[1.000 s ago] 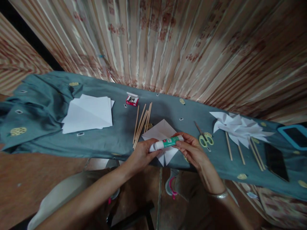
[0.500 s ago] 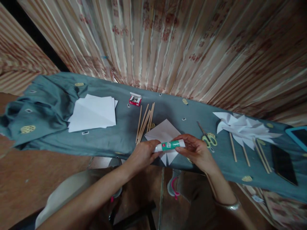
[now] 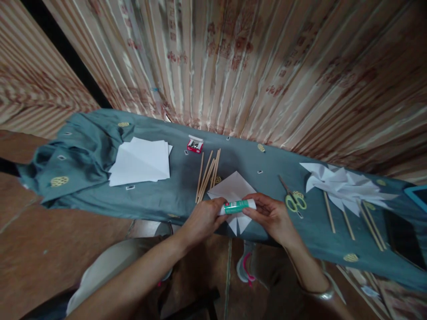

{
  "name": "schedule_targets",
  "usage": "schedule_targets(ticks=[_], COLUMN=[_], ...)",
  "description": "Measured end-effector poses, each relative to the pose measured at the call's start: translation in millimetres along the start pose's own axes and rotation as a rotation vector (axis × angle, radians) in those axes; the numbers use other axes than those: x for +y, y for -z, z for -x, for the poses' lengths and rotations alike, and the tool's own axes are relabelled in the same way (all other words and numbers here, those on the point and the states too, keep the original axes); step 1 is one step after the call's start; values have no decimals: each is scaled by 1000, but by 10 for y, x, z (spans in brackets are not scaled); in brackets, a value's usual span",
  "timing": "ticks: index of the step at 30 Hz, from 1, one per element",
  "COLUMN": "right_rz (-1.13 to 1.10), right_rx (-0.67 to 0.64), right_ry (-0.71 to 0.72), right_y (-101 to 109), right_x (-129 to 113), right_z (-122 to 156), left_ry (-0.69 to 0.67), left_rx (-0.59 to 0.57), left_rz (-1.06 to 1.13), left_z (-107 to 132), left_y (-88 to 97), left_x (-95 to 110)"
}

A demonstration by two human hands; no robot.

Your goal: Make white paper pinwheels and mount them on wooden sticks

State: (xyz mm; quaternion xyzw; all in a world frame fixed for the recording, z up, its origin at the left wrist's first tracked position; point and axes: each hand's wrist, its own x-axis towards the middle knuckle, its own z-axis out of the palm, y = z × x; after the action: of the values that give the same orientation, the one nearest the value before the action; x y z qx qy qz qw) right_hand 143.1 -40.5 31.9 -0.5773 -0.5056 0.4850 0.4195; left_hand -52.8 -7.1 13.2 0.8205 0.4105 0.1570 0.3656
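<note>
A green and white glue stick [image 3: 236,206] lies sideways between my hands, its cap seemingly on. My left hand [image 3: 207,216] grips its left end, while the fingers of my right hand [image 3: 268,214] close on the right end. Under it on the cloth rests a square white paper [image 3: 230,186] with crease lines and cuts at its near corner; my hands cover part of it. Just left of the paper lie several thin wooden sticks [image 3: 207,175]. To the right are scissors [image 3: 292,198] with pale green handles.
A stack of white paper [image 3: 142,162] lies left on the grey-green cloth [image 3: 180,191]. Behind the sticks stands an open red box [image 3: 195,144] of small metal pieces. Paper pinwheels [image 3: 347,184] on sticks, a dark phone [image 3: 405,238] and a blue-edged tablet [image 3: 418,195] are at right.
The view has shifted slightly, so everything on the cloth appears a little further right and lower. Both hands still hold the glue stick above the paper.
</note>
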Motion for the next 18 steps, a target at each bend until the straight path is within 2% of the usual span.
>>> schedule_targets(ticks=[3, 10, 18], right_rz=[37, -52, -41], right_rx=[-22, -45, -119], right_ry=[-12, -116, -113], right_y=[-24, -166, -273], right_x=[-7, -69, -44], right_z=[-11, -34, -53], left_ry=[-6, -34, -51], left_rx=[1, -38, -46], left_rz=[-50, -154, -222], left_z=[40, 153, 231], left_y=[1, 14, 69], left_x=[-20, -56, -72])
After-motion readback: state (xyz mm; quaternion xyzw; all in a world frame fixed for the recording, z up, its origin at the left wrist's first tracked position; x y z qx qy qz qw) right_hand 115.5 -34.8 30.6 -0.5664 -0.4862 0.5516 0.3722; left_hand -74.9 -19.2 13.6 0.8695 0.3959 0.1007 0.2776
